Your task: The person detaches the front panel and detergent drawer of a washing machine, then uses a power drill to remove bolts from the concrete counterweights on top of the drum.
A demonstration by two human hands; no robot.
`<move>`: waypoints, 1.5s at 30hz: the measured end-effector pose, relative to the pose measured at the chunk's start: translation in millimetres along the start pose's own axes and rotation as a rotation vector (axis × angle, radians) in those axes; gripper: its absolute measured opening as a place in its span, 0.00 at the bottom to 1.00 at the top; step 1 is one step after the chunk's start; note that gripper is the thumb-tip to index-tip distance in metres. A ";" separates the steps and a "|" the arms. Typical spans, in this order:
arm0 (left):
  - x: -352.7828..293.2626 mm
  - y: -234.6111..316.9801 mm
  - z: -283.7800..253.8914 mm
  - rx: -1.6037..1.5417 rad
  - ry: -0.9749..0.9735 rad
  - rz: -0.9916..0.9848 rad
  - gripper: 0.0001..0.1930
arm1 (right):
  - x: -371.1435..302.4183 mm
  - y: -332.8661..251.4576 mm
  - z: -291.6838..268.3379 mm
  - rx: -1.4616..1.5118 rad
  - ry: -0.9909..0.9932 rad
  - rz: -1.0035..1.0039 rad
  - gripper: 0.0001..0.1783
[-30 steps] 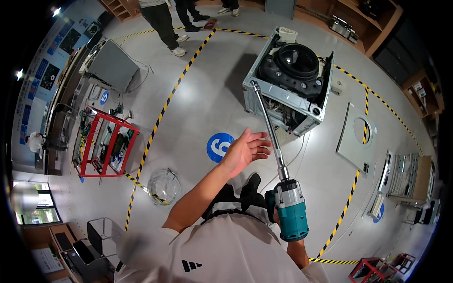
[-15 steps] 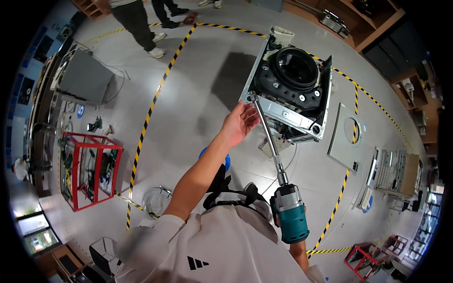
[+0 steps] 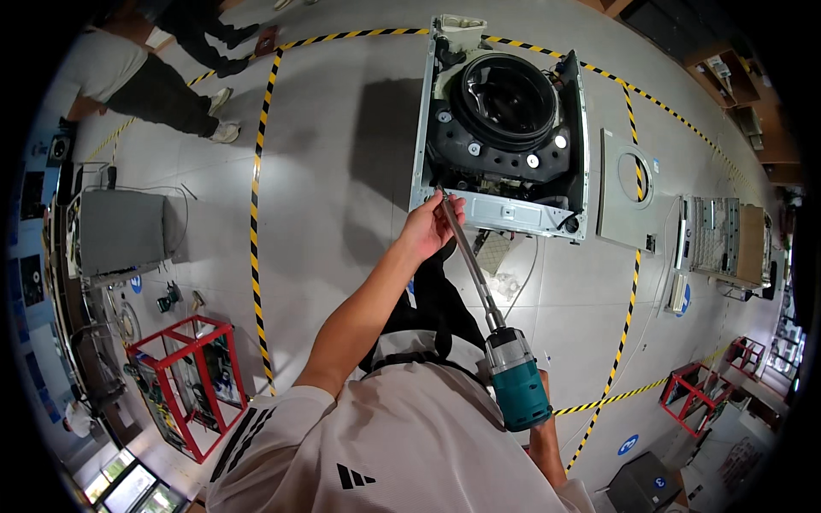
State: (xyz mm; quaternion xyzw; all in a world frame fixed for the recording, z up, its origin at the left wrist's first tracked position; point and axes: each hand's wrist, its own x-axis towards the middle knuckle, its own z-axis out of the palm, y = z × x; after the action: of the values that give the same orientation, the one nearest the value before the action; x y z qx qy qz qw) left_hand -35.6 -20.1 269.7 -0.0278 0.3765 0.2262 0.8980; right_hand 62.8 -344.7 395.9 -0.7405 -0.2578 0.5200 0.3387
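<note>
The left grip was closed about the tip end of a long, shiny metal rod, thumb and fingers pinched together; the right grip, below and to the right of it, clasped the teal power driver from behind, its fingers mostly hidden. The rod ran straight and slim from the driver's silvery collar up to the left grip. Just beyond that grip stood an opened, boxy sheet-metal cabinet holding a glossy black round tub. The cabinet's near left corner lay right beside the fingers; whether the rod's tip touched it could not be told. Leftward from the left grip, smooth grey floor spread toward black-and-yellow striped tape; well to its right lay a flat pale panel with a round hole.
</note>
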 end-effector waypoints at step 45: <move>387.2 51.2 -32.1 0.155 0.382 -0.531 0.15 | 372.4 -115.0 34.4 -0.035 0.272 0.308 0.06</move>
State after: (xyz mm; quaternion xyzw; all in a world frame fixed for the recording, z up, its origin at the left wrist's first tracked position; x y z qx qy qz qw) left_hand 159.0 167.9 -13.7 -0.0984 0.5337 -0.0542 0.8382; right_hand 148.4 10.0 254.8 -0.8403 -0.1027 0.4564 0.2741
